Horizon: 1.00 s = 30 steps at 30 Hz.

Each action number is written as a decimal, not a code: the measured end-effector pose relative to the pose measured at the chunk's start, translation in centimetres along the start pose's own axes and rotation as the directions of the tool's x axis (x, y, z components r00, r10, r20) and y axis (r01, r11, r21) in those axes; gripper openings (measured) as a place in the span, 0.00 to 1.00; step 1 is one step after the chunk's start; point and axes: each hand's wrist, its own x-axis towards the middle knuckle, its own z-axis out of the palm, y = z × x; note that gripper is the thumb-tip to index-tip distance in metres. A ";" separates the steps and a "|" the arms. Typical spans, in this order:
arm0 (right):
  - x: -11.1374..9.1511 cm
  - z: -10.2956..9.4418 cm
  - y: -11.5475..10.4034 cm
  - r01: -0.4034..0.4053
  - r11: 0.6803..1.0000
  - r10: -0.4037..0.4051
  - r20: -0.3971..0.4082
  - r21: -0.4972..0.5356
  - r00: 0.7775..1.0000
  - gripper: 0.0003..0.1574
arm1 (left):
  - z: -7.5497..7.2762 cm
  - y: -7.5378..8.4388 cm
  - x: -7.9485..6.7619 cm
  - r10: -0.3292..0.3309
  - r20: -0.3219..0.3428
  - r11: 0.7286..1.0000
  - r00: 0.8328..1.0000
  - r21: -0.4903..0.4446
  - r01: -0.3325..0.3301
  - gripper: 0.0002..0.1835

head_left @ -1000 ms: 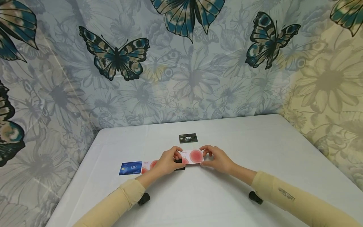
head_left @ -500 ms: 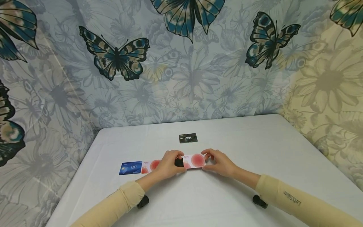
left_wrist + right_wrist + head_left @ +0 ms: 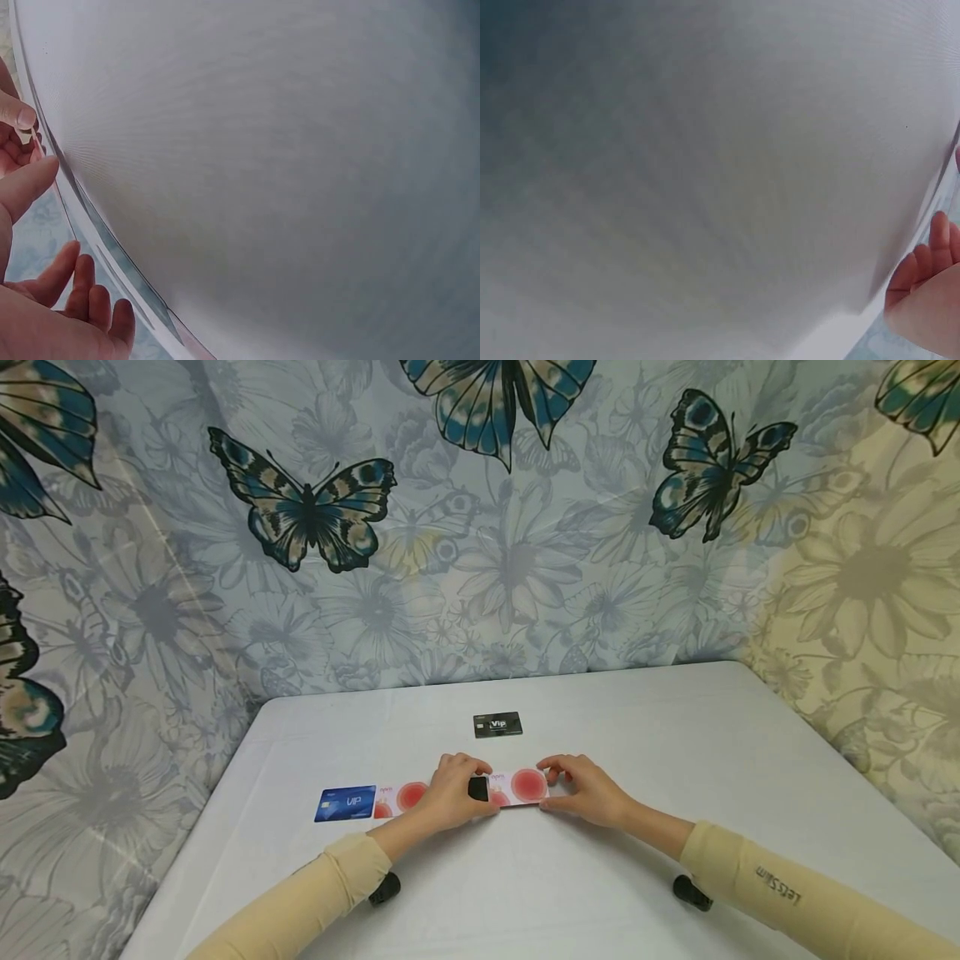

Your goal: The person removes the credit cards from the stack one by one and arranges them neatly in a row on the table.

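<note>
From the head view we see both hands meeting at the middle of the white table (image 3: 675,760), each at one end of a pink card (image 3: 521,787) printed with red circles. The left hand (image 3: 453,793) curls its fingers over the card's left end, where a small dark patch (we cannot tell what it is) shows between thumb and fingers; the right hand (image 3: 588,789) pinches the card's right end with curled fingers and thumb. The card sits low, at or just above the tabletop; we cannot tell whether it touches. Just left of the left hand lies a second pink card (image 3: 401,797), partly hidden by that hand, and touching its left edge is a blue card (image 3: 346,803) marked VIP. A black card (image 3: 497,725) lies flat farther back, apart from the hands. Both forearms wear beige sleeves (image 3: 787,893). The wrist views are filled by the pale tabletop, with only fingertips (image 3: 22,116) at the edge. Behind the table hangs a butterfly-patterned cloth (image 3: 303,514).
</note>
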 end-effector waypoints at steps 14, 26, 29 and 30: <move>0.4 0.2 0.1 -0.044 0.999 0.044 0.041 0.006 0.998 0.30 | 0.3 -0.7 0.2 -0.029 0.023 0.999 0.999 -0.028 0.030 0.26; 0.8 0.2 0.2 -0.047 0.999 0.046 0.059 0.010 0.997 0.29 | 0.3 -1.0 0.3 -0.073 0.056 0.995 0.996 -0.058 0.076 0.25; 0.7 0.2 0.1 -0.011 1.000 0.010 0.042 0.014 0.999 0.28 | 0.2 -1.0 0.3 -0.080 0.059 0.995 0.995 -0.060 0.084 0.26; 0.7 0.2 0.1 -0.007 1.000 0.006 0.037 0.019 0.999 0.28 | 0.2 -1.0 0.3 -0.082 0.060 0.994 0.995 -0.061 0.086 0.26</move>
